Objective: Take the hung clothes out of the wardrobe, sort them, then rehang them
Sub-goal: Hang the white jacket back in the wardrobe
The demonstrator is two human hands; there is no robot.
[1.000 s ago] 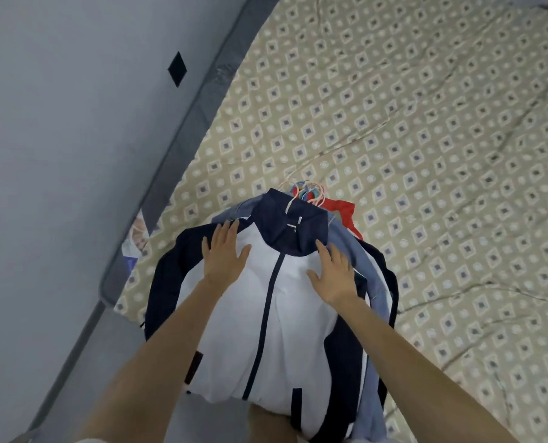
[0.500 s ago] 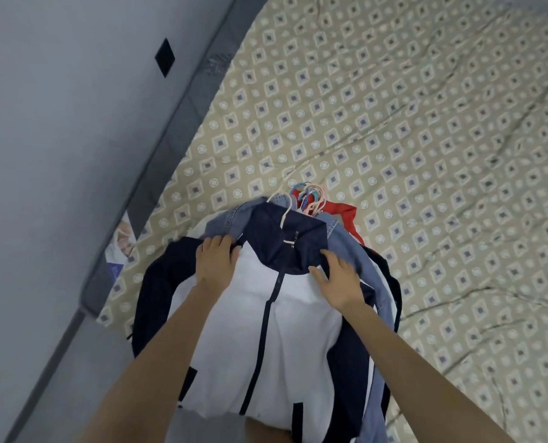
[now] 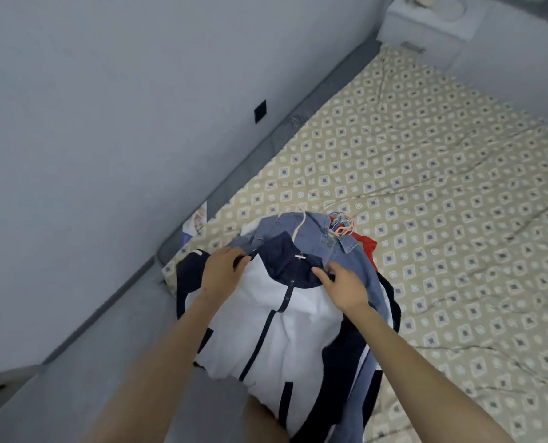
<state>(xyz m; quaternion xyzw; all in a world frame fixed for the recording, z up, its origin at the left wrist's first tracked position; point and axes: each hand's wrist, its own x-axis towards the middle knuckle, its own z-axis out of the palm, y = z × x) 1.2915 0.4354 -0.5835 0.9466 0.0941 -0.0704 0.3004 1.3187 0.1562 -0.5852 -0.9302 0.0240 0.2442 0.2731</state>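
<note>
Head view, pile's place: the clothes are lying at the bed's near corner, at 6 o'clock of the patterned bed sheet [image 3: 426,187], just beside the grey bed frame [image 3: 266,161].
Top garment, heading: the white and navy zip jacket [image 3: 285,318] is lying front up, its long axis running from 1 o'clock to 7 o'clock, with the navy collar pointing to 1 o'clock and the hem hanging off the bed edge.
Left hand: the left hand [image 3: 221,270] is curling its fingers round the jacket's shoulder seam at 9 o'clock of the collar.
Right hand: the right hand [image 3: 343,286] is pinching the collar's edge at 3 o'clock; the two hands are staying well apart.
Hidden parts: the denim jacket [image 3: 324,238] is showing only its collar and one side from under the top garment, and the red garment [image 3: 367,247] is peeking out at 2 o'clock.
Hangers: only the hanger hooks [image 3: 341,223] are sticking out at 1 o'clock; the hanger bodies are lying covered.
Cut off: the jacket's hem is running out at the lower picture edge.
Look: the white chest panels are wrinkling, and a navy zip line is running down the middle, with navy sleeves at both sides.
</note>
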